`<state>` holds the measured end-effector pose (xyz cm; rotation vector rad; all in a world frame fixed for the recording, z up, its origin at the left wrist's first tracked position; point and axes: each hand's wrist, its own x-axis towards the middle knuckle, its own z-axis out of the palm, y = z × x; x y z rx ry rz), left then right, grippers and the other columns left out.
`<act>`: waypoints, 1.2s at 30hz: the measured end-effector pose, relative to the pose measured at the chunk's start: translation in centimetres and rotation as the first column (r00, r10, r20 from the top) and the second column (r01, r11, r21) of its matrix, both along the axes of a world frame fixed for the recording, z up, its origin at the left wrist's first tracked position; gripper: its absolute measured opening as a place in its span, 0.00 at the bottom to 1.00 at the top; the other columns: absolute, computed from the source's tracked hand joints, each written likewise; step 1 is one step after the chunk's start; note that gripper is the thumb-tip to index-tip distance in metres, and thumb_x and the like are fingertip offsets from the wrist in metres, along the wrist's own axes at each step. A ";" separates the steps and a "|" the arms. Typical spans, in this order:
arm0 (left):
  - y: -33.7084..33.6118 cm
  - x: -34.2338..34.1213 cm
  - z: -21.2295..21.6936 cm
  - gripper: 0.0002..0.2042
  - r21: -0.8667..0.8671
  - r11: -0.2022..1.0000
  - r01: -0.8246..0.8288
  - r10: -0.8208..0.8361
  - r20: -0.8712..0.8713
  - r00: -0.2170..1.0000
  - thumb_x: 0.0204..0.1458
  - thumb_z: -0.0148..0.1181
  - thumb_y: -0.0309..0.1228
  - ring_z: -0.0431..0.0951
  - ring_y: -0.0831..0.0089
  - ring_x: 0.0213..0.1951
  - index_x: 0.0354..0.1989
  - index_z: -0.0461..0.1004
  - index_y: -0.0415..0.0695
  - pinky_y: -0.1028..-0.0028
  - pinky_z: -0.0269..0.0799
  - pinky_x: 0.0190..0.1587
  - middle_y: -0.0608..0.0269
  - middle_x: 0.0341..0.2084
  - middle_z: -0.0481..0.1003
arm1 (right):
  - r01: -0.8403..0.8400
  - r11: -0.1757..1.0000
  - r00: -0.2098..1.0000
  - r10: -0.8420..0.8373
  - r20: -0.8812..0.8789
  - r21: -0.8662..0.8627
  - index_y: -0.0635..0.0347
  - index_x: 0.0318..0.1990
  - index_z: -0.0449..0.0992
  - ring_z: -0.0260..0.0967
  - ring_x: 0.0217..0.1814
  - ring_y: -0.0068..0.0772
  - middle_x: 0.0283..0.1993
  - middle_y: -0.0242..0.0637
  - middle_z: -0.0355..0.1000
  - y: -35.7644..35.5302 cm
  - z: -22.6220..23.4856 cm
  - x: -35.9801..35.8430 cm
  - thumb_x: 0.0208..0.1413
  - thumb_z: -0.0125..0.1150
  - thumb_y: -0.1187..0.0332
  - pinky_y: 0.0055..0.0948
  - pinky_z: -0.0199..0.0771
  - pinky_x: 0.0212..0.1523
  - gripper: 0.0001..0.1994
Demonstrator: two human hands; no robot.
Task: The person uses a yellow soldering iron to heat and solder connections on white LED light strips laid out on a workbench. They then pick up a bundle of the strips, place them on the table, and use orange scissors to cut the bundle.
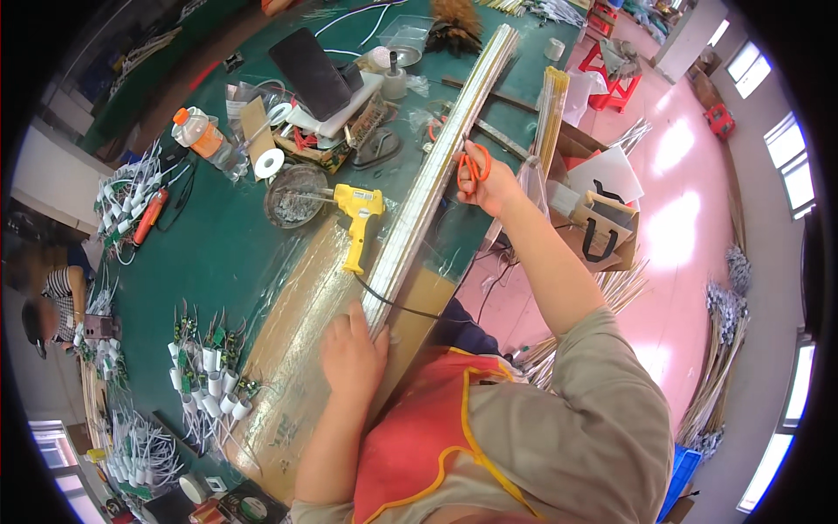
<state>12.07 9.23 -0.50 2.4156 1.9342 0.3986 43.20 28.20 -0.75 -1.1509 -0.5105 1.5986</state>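
A long bundle of thin white strips [428,179] lies slantwise across the table, from near me to the far right. My left hand [353,354] grips its near end, thumb on one side and fingers on the other. Beside the bundle's upper half, my right hand [491,185] holds scissors [474,166] by their orange handles. The scissor blades are hard to make out against the strips. Left of the bundle lies a yellow soldering gun [359,205], its tip over a round metal dish [297,196]; its dark cable crosses the strips.
Brown board [288,349] under clear film covers the near table. White-capped parts with wires [209,384] lie left. Further back are an orange-labelled bottle [205,135], a tape roll [269,163] and a dark tablet-like panel [316,74]. A cardboard box [611,231] stands at right.
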 end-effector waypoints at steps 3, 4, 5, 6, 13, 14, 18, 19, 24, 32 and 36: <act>-0.1 0.0 -0.2 0.33 0.058 0.998 0.017 -0.015 -0.028 0.999 0.48 0.68 0.41 0.75 0.53 0.40 0.61 0.66 0.39 0.59 0.73 0.41 0.51 0.37 0.73 | 0.014 1.000 0.999 -0.015 -0.042 -0.027 0.48 0.41 0.68 0.58 0.21 0.22 0.25 0.25 0.61 0.4 0.4 0.2 0.64 0.57 0.47 0.29 0.64 0.26 0.16; -0.1 0.0 -0.3 0.34 0.074 0.997 0.026 -0.023 -0.037 0.999 0.48 0.68 0.41 0.74 0.54 0.39 0.61 0.66 0.38 0.59 0.72 0.41 0.51 0.37 0.73 | 0.015 0.999 0.997 -0.018 -0.071 -0.040 0.47 0.40 0.67 0.57 0.20 0.21 0.25 0.25 0.60 0.4 0.5 0.2 0.64 0.57 0.48 0.28 0.62 0.25 0.15; -0.1 0.0 -0.4 0.34 0.085 0.996 0.033 -0.031 -0.034 0.999 0.48 0.68 0.41 0.74 0.54 0.39 0.61 0.66 0.38 0.59 0.72 0.41 0.52 0.37 0.73 | 0.022 0.999 0.997 -0.025 -0.075 -0.042 0.46 0.39 0.66 0.56 0.20 0.21 0.25 0.25 0.60 0.5 0.7 0.3 0.64 0.57 0.48 0.28 0.61 0.25 0.14; -0.1 0.0 -0.4 0.34 0.096 0.994 0.042 -0.039 -0.030 0.999 0.48 0.68 0.41 0.74 0.54 0.39 0.61 0.66 0.37 0.60 0.72 0.40 0.52 0.37 0.73 | 0.029 0.999 0.996 -0.033 -0.078 -0.045 0.45 0.38 0.65 0.56 0.20 0.20 0.25 0.24 0.59 0.6 1.0 0.3 0.63 0.58 0.48 0.28 0.60 0.25 0.14; -0.1 0.1 -0.1 0.34 0.064 0.998 0.026 -0.022 -0.048 0.999 0.48 0.68 0.41 0.74 0.55 0.40 0.62 0.65 0.37 0.60 0.70 0.42 0.52 0.37 0.72 | 0.034 0.998 0.987 -0.041 -0.156 -0.049 0.43 0.38 0.65 0.55 0.20 0.19 0.25 0.25 0.60 0.9 0.6 0.2 0.63 0.58 0.49 0.26 0.59 0.24 0.14; -0.1 0.1 -0.1 0.34 0.055 0.998 0.022 -0.019 -0.046 0.999 0.48 0.68 0.41 0.74 0.55 0.40 0.62 0.65 0.37 0.60 0.70 0.43 0.52 0.37 0.72 | 0.033 0.998 0.985 -0.040 -0.165 -0.047 0.44 0.38 0.65 0.55 0.20 0.19 0.25 0.25 0.61 0.9 0.6 0.2 0.63 0.58 0.49 0.25 0.59 0.24 0.14; -0.1 0.2 -0.1 0.34 0.031 0.999 0.010 -0.009 -0.042 0.999 0.48 0.68 0.41 0.74 0.55 0.40 0.62 0.65 0.37 0.60 0.70 0.43 0.52 0.38 0.72 | 0.053 0.998 0.983 -0.060 -0.171 -0.042 0.44 0.38 0.65 0.55 0.20 0.18 0.25 0.24 0.61 1.0 0.7 0.0 0.63 0.59 0.49 0.24 0.58 0.23 0.14; -0.1 0.2 0.0 0.34 0.028 1.000 0.008 -0.007 -0.042 0.999 0.48 0.68 0.41 0.74 0.55 0.40 0.62 0.65 0.37 0.60 0.70 0.44 0.52 0.38 0.72 | 0.065 0.997 0.984 -0.071 -0.166 -0.041 0.44 0.38 0.65 0.55 0.20 0.18 0.24 0.24 0.61 0.9 0.9 -0.2 0.63 0.59 0.49 0.24 0.58 0.23 0.14; -0.1 0.2 0.1 0.34 0.024 1.000 0.014 -0.013 -0.042 0.999 0.48 0.68 0.41 0.74 0.55 0.40 0.62 0.65 0.36 0.60 0.70 0.44 0.52 0.38 0.72 | 0.045 0.997 0.983 -0.056 -0.177 -0.065 0.44 0.38 0.66 0.55 0.20 0.18 0.24 0.24 0.61 0.6 1.0 -0.3 0.63 0.59 0.49 0.24 0.58 0.23 0.14; -0.1 0.2 0.1 0.34 0.007 1.000 0.013 -0.013 -0.034 0.999 0.48 0.68 0.41 0.74 0.55 0.40 0.62 0.65 0.37 0.59 0.70 0.44 0.52 0.38 0.72 | 0.155 0.987 0.971 -0.161 -0.175 -0.048 0.46 0.34 0.67 0.59 0.18 0.18 0.22 0.24 0.65 0.9 0.6 -0.9 0.62 0.61 0.48 0.24 0.59 0.21 0.16; -0.1 0.1 0.1 0.35 -0.010 1.000 0.011 -0.011 -0.027 1.000 0.48 0.68 0.41 0.73 0.54 0.40 0.63 0.64 0.37 0.59 0.70 0.45 0.51 0.39 0.72 | 0.170 0.985 0.975 -0.171 -0.144 -0.019 0.46 0.35 0.67 0.59 0.18 0.18 0.22 0.24 0.64 0.5 0.9 -1.3 0.62 0.61 0.48 0.25 0.58 0.21 0.15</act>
